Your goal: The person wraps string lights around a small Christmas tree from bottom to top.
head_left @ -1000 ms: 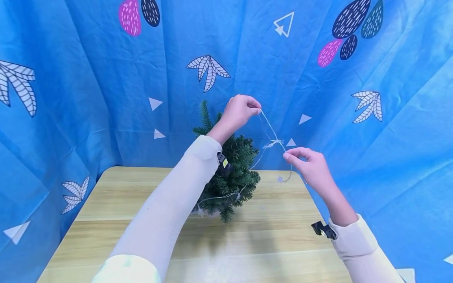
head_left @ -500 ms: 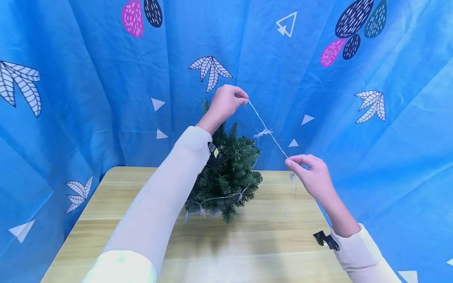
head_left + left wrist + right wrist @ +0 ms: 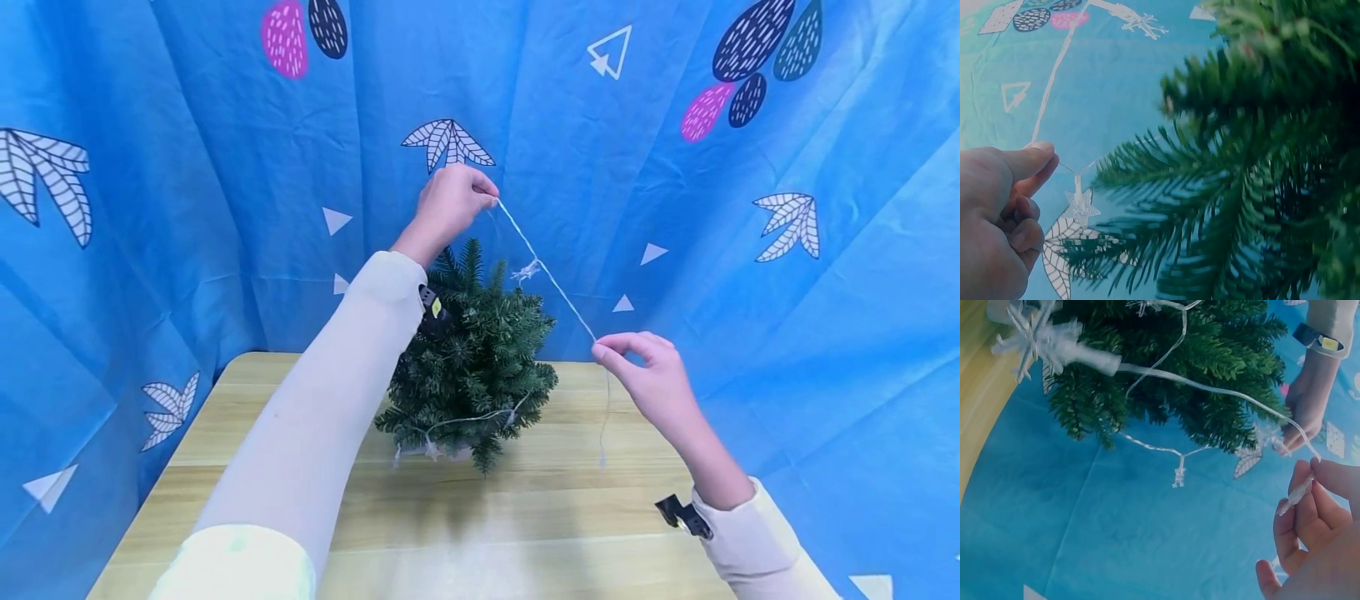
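A small green Christmas tree (image 3: 487, 350) stands on the table, with a thin string of lights (image 3: 467, 418) looped around its lower branches. Above the tree, my left hand (image 3: 452, 202) pinches the light string between thumb and finger. Its free stretch slants down to my right hand (image 3: 647, 367), which pinches it at the tree's right. Between them dangles a clear snowflake light (image 3: 527, 270); a loose end hangs below my right hand. In the left wrist view a clear star light (image 3: 1083, 205) hangs beside the fingers. A large snowflake (image 3: 1035, 340) appears close in the right wrist view.
The tree stands toward the back of a light wooden table (image 3: 480, 542). A blue patterned curtain (image 3: 555, 142) hangs behind it and at both sides. My left forearm crosses over the table in front of the tree's left part.
My left hand has moved left and up over the tree, drawing the string straighter. My right hand has dropped slightly. More of the tree shows now.
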Available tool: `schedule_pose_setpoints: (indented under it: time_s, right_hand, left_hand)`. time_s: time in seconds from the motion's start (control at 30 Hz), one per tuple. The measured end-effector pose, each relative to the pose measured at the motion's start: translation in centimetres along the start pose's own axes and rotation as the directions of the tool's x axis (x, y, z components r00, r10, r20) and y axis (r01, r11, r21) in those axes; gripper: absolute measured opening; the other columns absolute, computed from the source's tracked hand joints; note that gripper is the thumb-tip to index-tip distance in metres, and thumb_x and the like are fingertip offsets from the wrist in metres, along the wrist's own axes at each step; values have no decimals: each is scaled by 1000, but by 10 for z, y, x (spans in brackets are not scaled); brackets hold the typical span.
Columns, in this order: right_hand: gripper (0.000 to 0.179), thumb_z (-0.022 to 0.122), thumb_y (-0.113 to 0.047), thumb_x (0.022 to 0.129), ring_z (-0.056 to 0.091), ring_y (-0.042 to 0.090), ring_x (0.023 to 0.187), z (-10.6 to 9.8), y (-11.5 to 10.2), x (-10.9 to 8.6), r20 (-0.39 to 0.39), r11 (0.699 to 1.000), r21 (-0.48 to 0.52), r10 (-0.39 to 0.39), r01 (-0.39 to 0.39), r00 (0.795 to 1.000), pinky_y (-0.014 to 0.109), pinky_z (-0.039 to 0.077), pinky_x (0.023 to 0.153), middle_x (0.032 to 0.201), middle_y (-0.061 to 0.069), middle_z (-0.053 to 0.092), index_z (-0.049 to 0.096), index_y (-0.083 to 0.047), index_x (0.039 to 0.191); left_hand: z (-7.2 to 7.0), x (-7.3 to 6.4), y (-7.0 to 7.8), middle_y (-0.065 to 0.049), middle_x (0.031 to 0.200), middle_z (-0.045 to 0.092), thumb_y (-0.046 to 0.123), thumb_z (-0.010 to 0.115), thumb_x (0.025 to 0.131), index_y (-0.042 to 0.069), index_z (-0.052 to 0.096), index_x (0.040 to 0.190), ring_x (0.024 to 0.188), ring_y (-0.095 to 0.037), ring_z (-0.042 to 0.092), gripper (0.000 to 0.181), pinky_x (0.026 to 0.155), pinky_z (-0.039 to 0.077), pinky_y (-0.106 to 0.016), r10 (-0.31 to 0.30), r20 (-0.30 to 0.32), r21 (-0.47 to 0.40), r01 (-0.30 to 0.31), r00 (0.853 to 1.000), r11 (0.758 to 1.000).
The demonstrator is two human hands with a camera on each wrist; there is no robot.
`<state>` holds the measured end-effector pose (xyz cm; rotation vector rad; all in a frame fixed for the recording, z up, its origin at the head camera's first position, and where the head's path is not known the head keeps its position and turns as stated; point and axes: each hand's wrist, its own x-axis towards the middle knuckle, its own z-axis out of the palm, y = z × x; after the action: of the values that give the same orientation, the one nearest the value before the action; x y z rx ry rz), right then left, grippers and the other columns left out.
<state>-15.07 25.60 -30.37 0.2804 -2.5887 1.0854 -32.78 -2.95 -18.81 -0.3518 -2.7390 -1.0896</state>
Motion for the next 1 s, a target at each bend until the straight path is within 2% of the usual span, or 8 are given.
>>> schedule_pose_setpoints:
  time_s: [0.23, 0.3, 0.5, 0.73, 1.0]
  right_hand:
    - [21, 72, -32, 95, 50, 28, 120, 4, 1, 3, -35, 996, -27, -89, 88, 995, 61, 15, 113, 110, 8, 71, 76, -12, 101]
    - [20, 73, -30, 94, 50, 27, 118, 5, 1, 4, -46, 995, -39, -97, 95, 994, 61, 12, 114, 109, 8, 71, 76, -11, 100]
    - [20, 74, -26, 92, 47, 29, 118, 8, 0, 4, -59, 997, -48, -65, 62, 996, 59, 6, 118, 105, 11, 64, 76, -8, 102]
    - [17, 73, -19, 92, 54, 27, 113, 10, 0, 6, -79, 996, -69, -63, 58, 995, 54, 3, 123, 99, 13, 73, 73, -6, 104]
    - [30, 72, -17, 92, 59, 35, 114, 10, 4, 4, -77, 1000, -20, -24, 23, 997, 54, 1, 123, 102, 16, 71, 67, -4, 119]
  left_hand:
    - [-7, 0, -12, 8, 119, 72, 32, 63, 101, 23, 75, 117, 106, -12, 61, 21, 94, 45, -36, 0, -8, 43, 0, 1000, 999]
    - [-10, -1, -15, 8, 119, 72, 31, 63, 101, 23, 75, 117, 105, -12, 61, 22, 94, 46, -35, -5, -10, 44, 6, 1000, 999]
    - [-17, -6, -21, 7, 120, 72, 31, 64, 100, 23, 75, 117, 107, -11, 61, 22, 97, 45, -36, -19, -15, 24, 20, 1000, 1000]
    - [-22, -9, -26, 8, 120, 72, 33, 65, 100, 24, 75, 117, 112, -11, 61, 22, 98, 45, -36, -36, -21, 2, 36, 999, 999]
    - [-22, -8, -35, 8, 123, 71, 34, 65, 100, 24, 75, 118, 117, -11, 60, 23, 98, 45, -36, -67, -27, 4, 67, 997, 998]
